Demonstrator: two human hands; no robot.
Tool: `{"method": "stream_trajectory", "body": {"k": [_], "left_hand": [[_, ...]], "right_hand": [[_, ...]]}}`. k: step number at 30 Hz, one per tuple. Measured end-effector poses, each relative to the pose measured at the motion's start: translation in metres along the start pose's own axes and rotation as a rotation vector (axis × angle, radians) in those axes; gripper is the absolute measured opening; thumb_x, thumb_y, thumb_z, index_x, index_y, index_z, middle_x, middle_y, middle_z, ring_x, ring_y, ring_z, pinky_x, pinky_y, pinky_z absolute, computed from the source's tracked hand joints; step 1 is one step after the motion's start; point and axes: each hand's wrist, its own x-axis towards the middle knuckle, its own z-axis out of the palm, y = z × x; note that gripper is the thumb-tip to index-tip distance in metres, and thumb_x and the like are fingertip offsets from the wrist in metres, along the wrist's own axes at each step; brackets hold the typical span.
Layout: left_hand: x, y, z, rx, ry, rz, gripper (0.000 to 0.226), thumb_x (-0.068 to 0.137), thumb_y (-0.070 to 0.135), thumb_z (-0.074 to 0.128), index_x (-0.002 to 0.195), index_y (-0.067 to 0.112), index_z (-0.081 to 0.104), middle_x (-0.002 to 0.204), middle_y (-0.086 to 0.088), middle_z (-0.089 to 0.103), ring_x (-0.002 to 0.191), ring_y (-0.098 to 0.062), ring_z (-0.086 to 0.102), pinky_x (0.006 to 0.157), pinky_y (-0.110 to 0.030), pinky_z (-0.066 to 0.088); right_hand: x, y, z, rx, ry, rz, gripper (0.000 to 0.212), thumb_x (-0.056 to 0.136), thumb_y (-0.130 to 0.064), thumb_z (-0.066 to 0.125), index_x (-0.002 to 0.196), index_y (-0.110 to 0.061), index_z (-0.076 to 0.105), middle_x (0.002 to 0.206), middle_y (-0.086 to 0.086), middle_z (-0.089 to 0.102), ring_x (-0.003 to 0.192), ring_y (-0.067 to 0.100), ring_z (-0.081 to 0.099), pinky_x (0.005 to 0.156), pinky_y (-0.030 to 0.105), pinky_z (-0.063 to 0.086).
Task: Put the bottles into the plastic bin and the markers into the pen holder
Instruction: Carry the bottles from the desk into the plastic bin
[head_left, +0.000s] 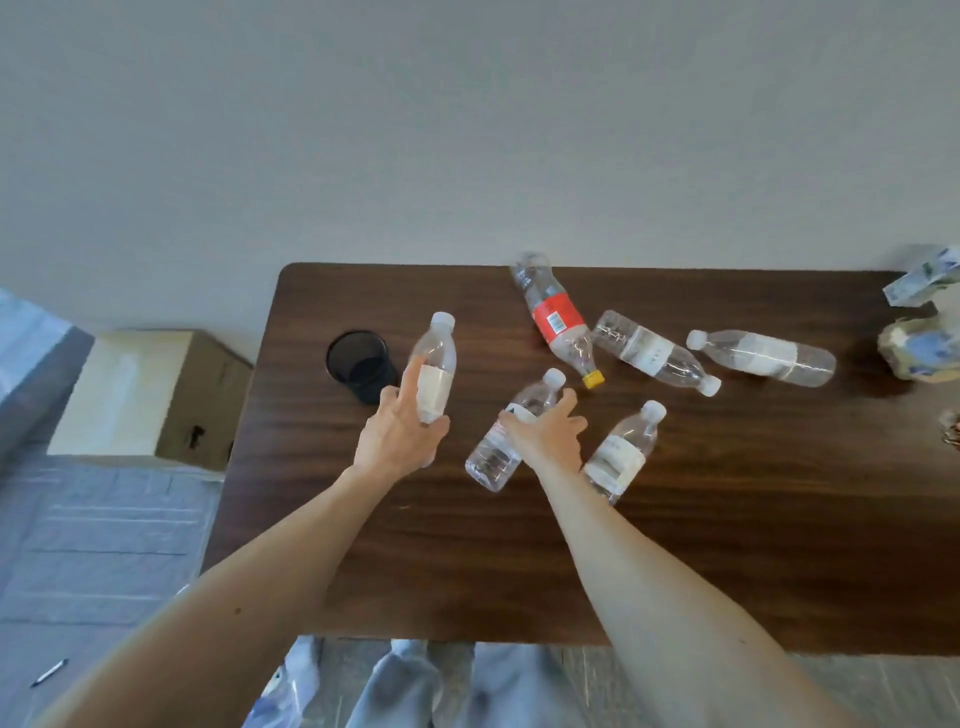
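Both my hands on bottles at the wooden table (727, 545).

My left hand (400, 436) grips a white-labelled bottle (434, 371) beside the mesh pen holder (358, 364); my right hand (545, 436) closes over a lying bottle (498, 457).

Six clear plastic bottles are in sight over the dark wooden table (727, 545): five with white caps and one with a yellow cap. The white-capped ones are at (434, 366), (511, 434), (626, 452), (654, 353) and (761, 357); the yellow-capped, red-labelled bottle (558, 319) lies toward 12 o'clock. One black mesh pen holder (361, 366) stands at 10 o'clock. One cardboard box (156, 395) sits off the table at 9 o'clock. One pen-like object (49, 673) lies on the floor at 7 o'clock
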Motion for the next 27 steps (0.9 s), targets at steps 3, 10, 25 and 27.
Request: {"method": "stream_trajectory", "body": {"k": [3, 10, 25, 27], "left_hand": [[-0.017, -0.008, -0.01, -0.054, 0.064, -0.036, 0.09, 0.088, 0.03, 0.067, 0.151, 0.045, 0.004, 0.128, -0.012, 0.049, 0.105, -0.031, 0.059, 0.077, -0.045, 0.052], [-0.062, -0.037, -0.031, -0.197, 0.17, -0.093, 0.086, 0.085, 0.038, 0.068, 0.15, 0.049, 0.012, 0.138, -0.006, 0.05, 0.118, -0.025, 0.054, 0.087, -0.044, 0.051], [-0.229, -0.24, -0.09, -0.311, 0.466, -0.343, 0.08, 0.086, 0.035, 0.069, 0.149, 0.044, 0.02, 0.14, -0.014, 0.053, 0.108, -0.03, 0.061, 0.081, -0.046, 0.056], [-0.26, -0.286, -0.09, -0.336, 0.451, -0.431, 0.08, 0.085, 0.038, 0.069, 0.148, 0.046, 0.02, 0.139, -0.016, 0.053, 0.099, -0.032, 0.064, 0.078, -0.049, 0.058]], "right_hand": [[0.012, -0.008, 0.011, -0.027, -0.025, 0.008, 0.109, 0.075, -0.054, 0.075, 0.15, -0.033, -0.001, 0.148, 0.016, 0.031, 0.126, 0.035, 0.049, 0.096, 0.046, 0.046], [0.012, -0.005, 0.029, -0.03, -0.063, -0.034, 0.103, 0.082, -0.032, 0.075, 0.152, -0.029, 0.0, 0.14, 0.016, 0.048, 0.121, 0.036, 0.055, 0.097, 0.049, 0.046], [-0.166, 0.003, 0.188, -0.177, -0.294, -0.453, 0.087, 0.079, -0.036, 0.077, 0.144, -0.029, 0.02, 0.132, 0.007, 0.055, 0.109, 0.026, 0.062, 0.084, 0.04, 0.053], [-0.196, 0.004, 0.216, -0.204, -0.333, -0.515, 0.088, 0.08, -0.035, 0.078, 0.145, -0.029, 0.018, 0.135, 0.005, 0.054, 0.109, 0.024, 0.061, 0.081, 0.035, 0.051]]}}
